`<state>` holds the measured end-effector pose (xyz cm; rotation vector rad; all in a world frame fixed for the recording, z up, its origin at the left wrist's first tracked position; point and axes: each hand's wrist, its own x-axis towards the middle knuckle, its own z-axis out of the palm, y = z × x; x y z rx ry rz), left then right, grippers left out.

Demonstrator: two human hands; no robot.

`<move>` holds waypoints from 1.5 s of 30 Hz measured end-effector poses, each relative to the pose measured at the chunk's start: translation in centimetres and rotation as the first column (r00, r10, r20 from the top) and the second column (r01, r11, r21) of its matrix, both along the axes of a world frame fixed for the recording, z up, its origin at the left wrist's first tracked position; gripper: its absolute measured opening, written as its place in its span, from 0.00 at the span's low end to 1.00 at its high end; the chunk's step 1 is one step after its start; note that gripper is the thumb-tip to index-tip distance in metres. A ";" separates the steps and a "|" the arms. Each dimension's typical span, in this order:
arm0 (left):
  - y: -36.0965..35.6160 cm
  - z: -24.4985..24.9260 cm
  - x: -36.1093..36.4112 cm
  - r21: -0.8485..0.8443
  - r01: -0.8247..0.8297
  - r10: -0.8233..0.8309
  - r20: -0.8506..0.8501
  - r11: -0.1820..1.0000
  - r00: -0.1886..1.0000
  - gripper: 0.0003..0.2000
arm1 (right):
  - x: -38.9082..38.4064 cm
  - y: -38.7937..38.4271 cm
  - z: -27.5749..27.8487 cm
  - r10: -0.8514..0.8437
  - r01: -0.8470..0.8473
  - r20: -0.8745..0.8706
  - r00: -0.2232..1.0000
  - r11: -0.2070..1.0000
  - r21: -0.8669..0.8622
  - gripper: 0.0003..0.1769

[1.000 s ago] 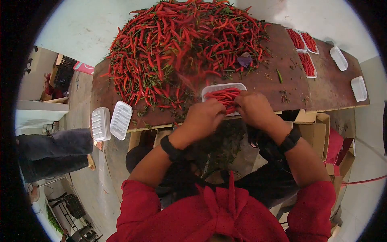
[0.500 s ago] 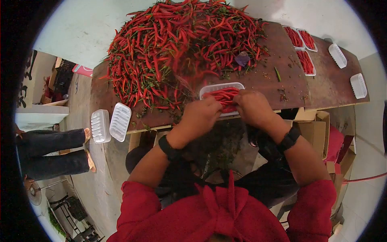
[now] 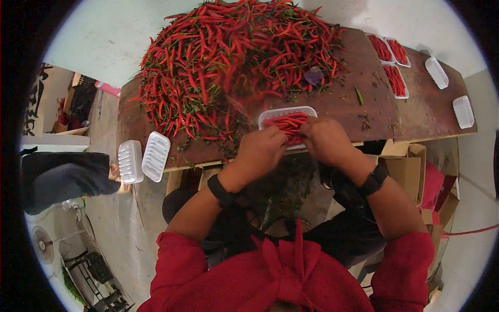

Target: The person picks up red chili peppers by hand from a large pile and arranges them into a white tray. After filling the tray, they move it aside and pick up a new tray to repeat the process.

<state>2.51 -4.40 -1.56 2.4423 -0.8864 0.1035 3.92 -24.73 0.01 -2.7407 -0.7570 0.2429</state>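
Observation:
A white plastic tray lies near the front edge of the brown table, with red chili peppers laid lengthwise in it. At the tray's left front corner, my left hand has its fingers closed on the chili ends. Across from it, my right hand pinches the right ends of the same chilies. My fingers partly cover the tray's front side. Behind the tray rises a big heap of red chilies with green stems.
Two stacks of white trays stand at the left table edge. Filled chili trays sit at the right, with white trays beyond. A green chili lies on the table. Cardboard boxes are below; another person's dark-trousered legs show at left.
Both my hands stay at the tray with hardly any shift. The other person's legs at the left have moved and now appear together, blurred.

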 end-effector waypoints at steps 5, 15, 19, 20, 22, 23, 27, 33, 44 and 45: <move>0.1 -0.1 0.0 0.045 -0.010 0.010 0.003 0.999 1.000 0.11 | 0.0 0.3 0.3 0.012 -0.012 -0.014 1.000 1.000 -0.003 0.05; 4.0 2.9 2.4 -0.021 -0.240 0.241 0.138 0.971 0.961 0.10 | 0.2 0.2 0.1 0.013 -0.014 0.032 0.999 1.000 0.024 0.07; 6.9 1.7 2.9 0.144 -0.266 0.251 0.118 0.953 0.961 0.08 | 0.1 0.5 0.7 0.013 -0.017 0.050 0.999 0.998 0.063 0.06; 7.3 1.5 2.9 0.154 -0.271 0.255 0.112 0.950 0.960 0.07 | 0.0 0.5 0.7 0.016 -0.019 0.052 0.999 0.998 0.063 0.06; 7.8 1.5 2.9 0.163 -0.276 0.262 0.106 0.947 0.959 0.06 | 0.1 0.6 0.8 0.008 -0.013 0.061 0.998 0.997 0.077 0.05; 8.0 1.4 2.9 0.120 -0.270 0.255 0.132 0.955 0.958 0.05 | 0.1 0.7 1.0 0.009 -0.014 0.061 0.998 0.997 0.077 0.05; 8.4 2.2 2.8 0.140 -0.383 0.369 0.114 0.913 0.922 0.05 | 0.0 1.0 1.2 -0.001 -0.001 0.028 1.000 0.997 0.074 0.06; 6.8 2.5 3.4 0.009 -0.288 0.279 0.231 0.957 0.932 0.05 | -0.1 0.9 0.9 -0.010 0.010 0.003 1.000 1.000 0.023 0.07; 3.8 -1.1 4.8 0.108 -0.365 0.340 0.196 0.925 0.920 0.10 | 0.1 0.4 0.7 0.022 -0.025 0.053 0.998 0.998 0.061 0.07; 3.6 -1.2 4.9 0.116 -0.403 0.378 0.190 0.908 0.906 0.12 | 0.1 0.3 0.6 0.024 -0.029 0.058 0.998 0.996 0.083 0.07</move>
